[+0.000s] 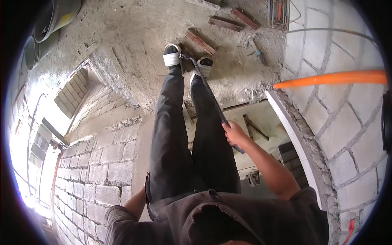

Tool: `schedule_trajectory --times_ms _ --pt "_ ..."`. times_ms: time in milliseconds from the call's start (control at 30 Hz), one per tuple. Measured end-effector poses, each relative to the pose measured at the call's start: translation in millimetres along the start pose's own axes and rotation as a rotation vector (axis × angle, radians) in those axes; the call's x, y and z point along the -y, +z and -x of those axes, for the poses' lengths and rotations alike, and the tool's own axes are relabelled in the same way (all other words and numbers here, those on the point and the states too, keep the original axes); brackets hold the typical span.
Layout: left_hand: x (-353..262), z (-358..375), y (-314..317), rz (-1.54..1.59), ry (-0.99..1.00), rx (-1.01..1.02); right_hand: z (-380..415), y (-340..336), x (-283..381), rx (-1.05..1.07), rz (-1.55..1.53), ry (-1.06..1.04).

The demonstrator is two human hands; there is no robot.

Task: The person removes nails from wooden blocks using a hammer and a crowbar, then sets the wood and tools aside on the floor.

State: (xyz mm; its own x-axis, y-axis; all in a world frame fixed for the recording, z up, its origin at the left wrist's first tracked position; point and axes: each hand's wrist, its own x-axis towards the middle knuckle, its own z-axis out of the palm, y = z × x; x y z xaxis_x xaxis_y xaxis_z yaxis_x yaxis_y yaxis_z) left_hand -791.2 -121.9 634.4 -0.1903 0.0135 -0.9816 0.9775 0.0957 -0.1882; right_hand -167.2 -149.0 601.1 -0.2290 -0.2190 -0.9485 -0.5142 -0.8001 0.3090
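Note:
My right hand (235,134) is closed around the upper part of a long dark crowbar (212,96). The bar slopes down past my right leg, and its bent lower end is between my two shoes, beside the left shoe (172,55). My left arm (136,203) hangs at my side, and its hand is hidden behind my hip. Close to the shoes, a reddish-brown piece of wood (201,41) lies on the rough concrete floor (134,45). A hammer (256,50) with a partly blue handle rests farther right.
Two more wood pieces (225,23) (244,18) lie ahead. Wire frames (279,15) lean near the block wall (347,134); an orange tube (330,79) crosses it. Large round containers (57,18) stand at far left. Beneath me, an opening shows a lower area with wood (256,128).

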Motion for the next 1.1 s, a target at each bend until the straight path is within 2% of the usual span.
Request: schedule_trajectory --times_ms 67,300,433,500,533,600,667,767,800,867,900,967,1000,1033,1067,1100 --pt "-11 11 -3 -0.003 -0.031 0.018 -9 -2 -2 -0.115 0.295 -0.161" --pt "-18 7 -12 0.011 -0.081 0.010 -2 24 -7 -0.120 0.104 -0.118" --pt "-16 6 -21 -0.007 -0.098 0.022 -29 1 -43 -0.037 0.073 -0.125" --pt "-13 7 -28 -0.033 -0.107 0.033 -33 1 -49 -0.194 0.534 -0.093" --pt "-12 3 -33 -0.059 -0.098 0.037 -36 7 -60 -0.186 0.528 -0.094" --pt "-9 -1 -41 -0.106 -0.099 0.062 -41 21 -85 -0.431 0.812 -0.351" --pt "-14 -16 -54 -0.176 -0.078 0.087 -29 29 -80 -0.442 0.764 -0.317" --pt "-33 -83 -85 -0.372 0.081 0.105 -22 27 -67 -0.465 0.737 -0.291" --pt "-49 -118 -106 -0.478 0.208 0.075 -24 27 -69 -0.469 0.756 -0.293" --pt "-100 -204 -159 -0.578 0.519 -0.112 -29 27 -76 -0.456 0.731 -0.284" --pt "-185 -202 -188 -0.280 0.667 -0.269 -32 26 -76 -0.459 0.715 -0.293" --pt "-326 -183 -231 -0.178 0.557 -0.445 -32 25 -76 -0.469 0.699 -0.299" --pt "-401 -133 -232 0.008 0.569 -0.474 -32 25 -76 -0.482 0.694 -0.307" --pt "-445 -106 -228 0.032 0.629 -0.438 -33 23 -75 -0.479 0.682 -0.309" --pt "-465 -94 -217 -0.044 0.772 -0.437 -33 20 -75 -0.470 0.692 -0.308" --pt "-481 -72 -201 0.018 0.806 -0.311 -33 18 -76 -0.463 0.704 -0.305"
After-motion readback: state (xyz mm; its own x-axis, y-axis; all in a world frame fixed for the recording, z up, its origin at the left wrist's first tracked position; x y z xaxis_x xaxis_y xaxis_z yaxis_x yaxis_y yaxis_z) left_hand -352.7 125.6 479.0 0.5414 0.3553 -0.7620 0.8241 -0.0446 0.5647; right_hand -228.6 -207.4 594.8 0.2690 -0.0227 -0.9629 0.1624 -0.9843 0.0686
